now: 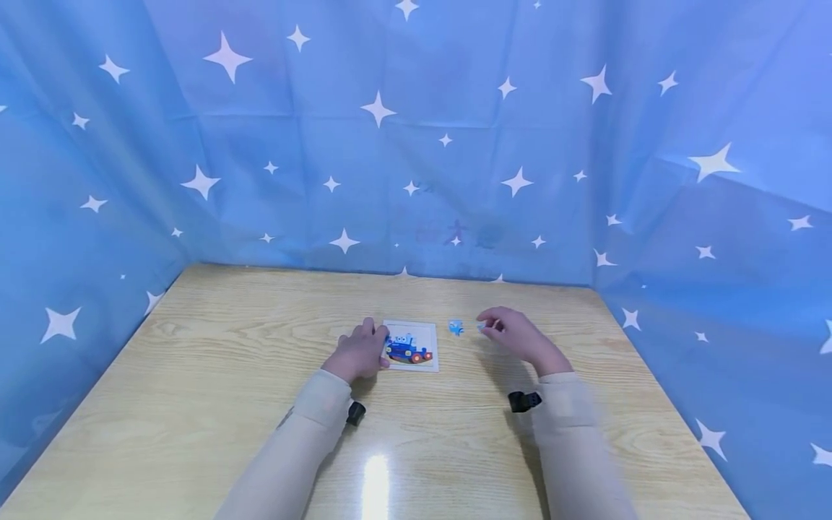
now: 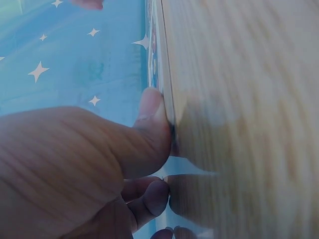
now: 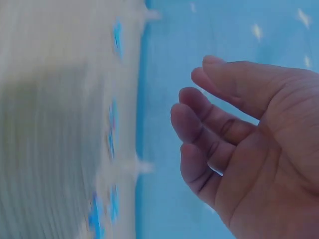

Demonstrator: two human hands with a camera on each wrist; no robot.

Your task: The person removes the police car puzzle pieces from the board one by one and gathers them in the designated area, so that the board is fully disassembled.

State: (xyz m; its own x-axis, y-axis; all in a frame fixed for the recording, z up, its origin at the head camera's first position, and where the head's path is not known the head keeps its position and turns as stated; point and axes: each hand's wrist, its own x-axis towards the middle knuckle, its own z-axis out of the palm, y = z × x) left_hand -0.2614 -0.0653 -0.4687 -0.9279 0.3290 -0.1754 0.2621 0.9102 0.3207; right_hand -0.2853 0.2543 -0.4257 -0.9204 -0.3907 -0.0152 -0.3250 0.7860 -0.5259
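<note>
My left hand [image 1: 360, 352] grips the left side of a jigsaw puzzle board [image 1: 424, 367] lying on the table. In the left wrist view its thumb [image 2: 152, 114] presses on the board's edge. A blue vehicle picture [image 1: 406, 349] with eyes and red wheels fills part of the board, inside a pale border. To the board's right lies a blue puzzle piece [image 1: 456, 327], with a second blue piece [image 1: 481, 327] farther right, partly behind my right fingers. My right hand [image 1: 516, 336] is raised over the table, fingers loosely bent. Nothing shows between them in the right wrist view.
The wooden table [image 1: 214, 375] reaches back to a blue star-patterned curtain [image 1: 390, 195], which also stands along both sides. A bright light reflection lies on the tabletop in front of the board.
</note>
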